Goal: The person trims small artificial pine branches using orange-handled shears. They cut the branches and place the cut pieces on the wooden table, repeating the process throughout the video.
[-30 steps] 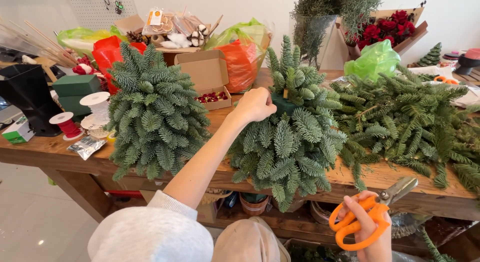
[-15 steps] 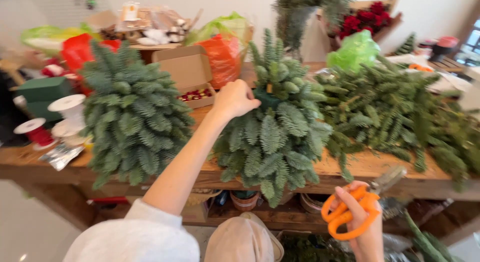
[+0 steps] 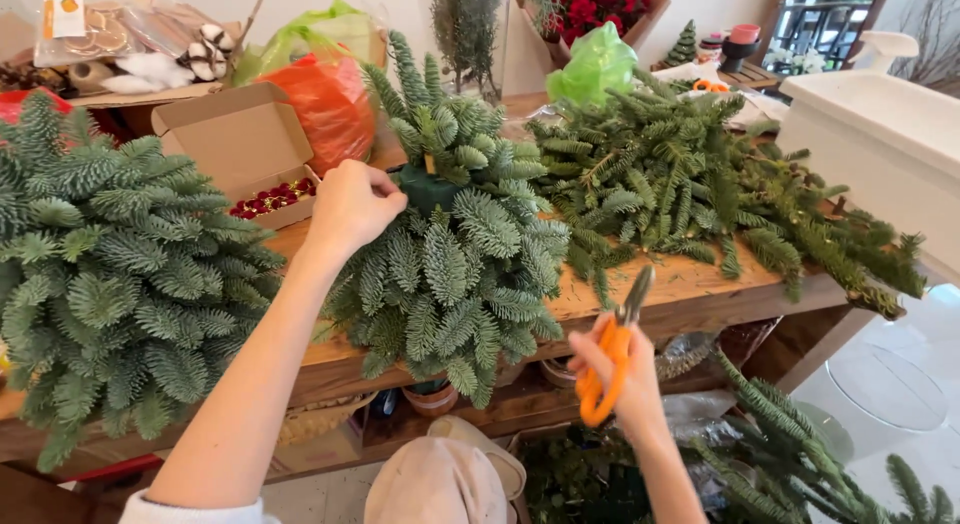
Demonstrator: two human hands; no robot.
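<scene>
Centre of the frame, on a wooden workbench [image 3: 700,284]: one cone of fir sprigs [image 3: 450,254], with dark green foam showing near its top. Left hand [image 3: 350,204], fingers bunched together, pinches at the foam just below the top sprigs; whether a stem is held between the fingertips cannot be told.

Lower centre-right, off the bench edge: right hand [image 3: 625,384], closed around the orange handles of a pair of scissors [image 3: 610,359], blades together and pointing up toward the bench. The two hands are well apart.

Left of frame: a second, fuller fir cone [image 3: 110,274], untouched.

Upper left: an open cardboard box [image 3: 240,144] with red berries [image 3: 270,197] inside, just behind the left hand; an orange plastic bag [image 3: 330,104] beside it; farther back, a tray of dried decorations [image 3: 130,44].

Right of centre: a loose heap of cut fir branches [image 3: 690,184] spread across the bench, near the centre cone.

Upper centre-right: a green plastic bag [image 3: 595,64] and a box of red flowers [image 3: 605,4] behind the heap.

Far right: a white counter [image 3: 880,124].

Bottom centre: a beige shoe [image 3: 440,479].
</scene>
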